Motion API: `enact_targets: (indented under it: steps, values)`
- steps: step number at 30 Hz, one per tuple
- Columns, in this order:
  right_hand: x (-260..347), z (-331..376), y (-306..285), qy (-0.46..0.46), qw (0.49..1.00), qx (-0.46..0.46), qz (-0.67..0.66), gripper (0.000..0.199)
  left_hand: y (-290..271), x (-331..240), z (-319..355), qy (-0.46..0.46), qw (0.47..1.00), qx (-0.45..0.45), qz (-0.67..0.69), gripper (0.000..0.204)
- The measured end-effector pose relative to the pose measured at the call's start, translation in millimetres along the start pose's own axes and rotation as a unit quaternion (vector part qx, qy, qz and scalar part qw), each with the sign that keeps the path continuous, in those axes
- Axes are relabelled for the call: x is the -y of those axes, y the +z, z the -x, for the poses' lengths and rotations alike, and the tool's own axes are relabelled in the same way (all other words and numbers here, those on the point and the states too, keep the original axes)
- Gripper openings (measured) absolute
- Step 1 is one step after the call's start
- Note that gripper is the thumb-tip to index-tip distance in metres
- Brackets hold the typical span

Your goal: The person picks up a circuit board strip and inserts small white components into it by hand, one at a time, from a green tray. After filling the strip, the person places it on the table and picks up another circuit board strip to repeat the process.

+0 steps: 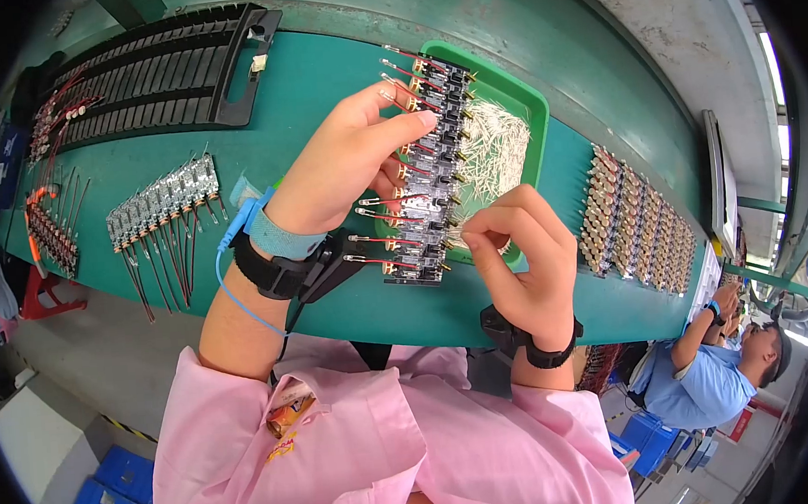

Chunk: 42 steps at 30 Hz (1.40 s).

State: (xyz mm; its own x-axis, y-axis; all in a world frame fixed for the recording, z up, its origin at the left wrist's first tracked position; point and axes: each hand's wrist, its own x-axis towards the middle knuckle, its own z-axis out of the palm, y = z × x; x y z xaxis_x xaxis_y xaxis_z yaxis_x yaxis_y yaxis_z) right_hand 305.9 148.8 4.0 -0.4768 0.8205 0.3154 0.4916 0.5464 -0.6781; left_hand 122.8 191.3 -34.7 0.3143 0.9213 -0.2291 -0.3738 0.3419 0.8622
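Observation:
My left hand (341, 153) grips a long strip of small black circuit boards (432, 180) by its left side, with the thumb across the top face. Short red-and-black wires stick out of the strip's left edge, and small brass-coloured pins line its right edge. Close to the lower right edge of the strip, my right hand (527, 262) is closed in a pinch of thumb and forefinger. Whatever sits between those fingertips is too small to make out. Beneath the strip is a green tray (534, 98) holding a heap of thin white sticks (498, 147).
A black slotted rack (167, 77) stands at the back left. Wired boards (166, 203) lie on the left of the green table (289, 82). On the right rest several rows of boards with round brass-coloured parts (641, 226). A blue wrist-strap cord (221, 274) trails from my left wrist. Another person (698, 377) works at far right.

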Motion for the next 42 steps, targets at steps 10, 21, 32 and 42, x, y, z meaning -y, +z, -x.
enact_targets:
  steps: [10, 21, 32, 42]
  values:
    - [-6.7, -1.5, 4.7, 0.035, 0.999, -0.014, -0.026, 0.013, 0.2, 6.2, -3.4, 0.007, 1.000, 0.001, 0.019, 0.022]
    - [-14.5, 8.3, 2.7, 0.103, 0.973, -0.080, -0.188, 0.009, -3.1, 8.1, -5.9, 0.017, 0.999, -0.021, 0.031, 0.021]
    - [-8.8, 14.1, 7.5, 0.100, 0.968, -0.016, -0.230, 0.007, -1.5, 2.9, -3.0, 0.009, 0.999, -0.018, 0.027, 0.022]
    - [-6.6, 12.6, 5.1, 0.086, 0.981, -0.009, -0.171, 0.009, -2.2, 3.7, -2.7, 0.006, 0.999, -0.017, 0.027, 0.021]
